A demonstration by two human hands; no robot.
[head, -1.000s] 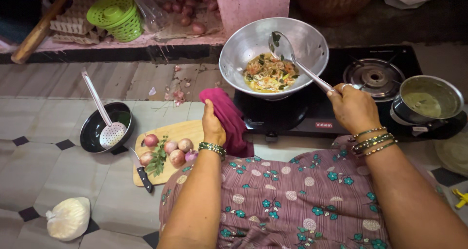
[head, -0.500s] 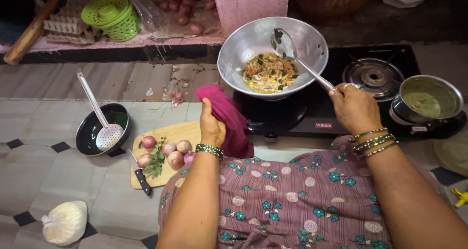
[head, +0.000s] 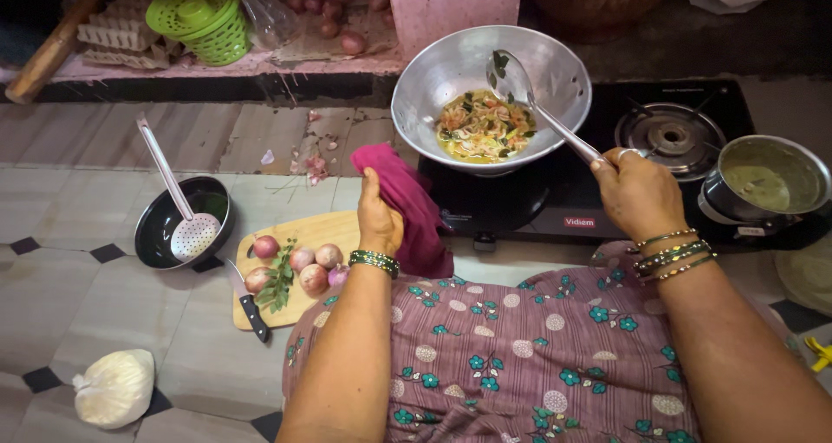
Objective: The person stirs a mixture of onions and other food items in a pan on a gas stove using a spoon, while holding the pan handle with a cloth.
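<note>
My right hand (head: 637,192) grips the handle of a steel ladle (head: 520,92) whose bowl is raised over a metal wok (head: 416,87). The wok holds chopped vegetables in yellow liquid (head: 481,131) and sits on the left burner of a black two-burner stove (head: 555,209). My left hand (head: 379,218) holds a magenta cloth (head: 407,196) just beside the wok's near left rim. Both wrists carry bangles.
A steel pot of green liquid (head: 767,179) stands at the stove's right. On the tiled floor lie a cutting board (head: 308,235) with onions, green leaves and a knife (head: 250,302), a black bowl with a slotted skimmer (head: 186,226), and a white bag (head: 113,387). A green basket (head: 199,14) sits on the ledge.
The ladle has lifted a little out of the food. My left hand with the cloth has stayed next to the wok. The camera has shifted slightly.
</note>
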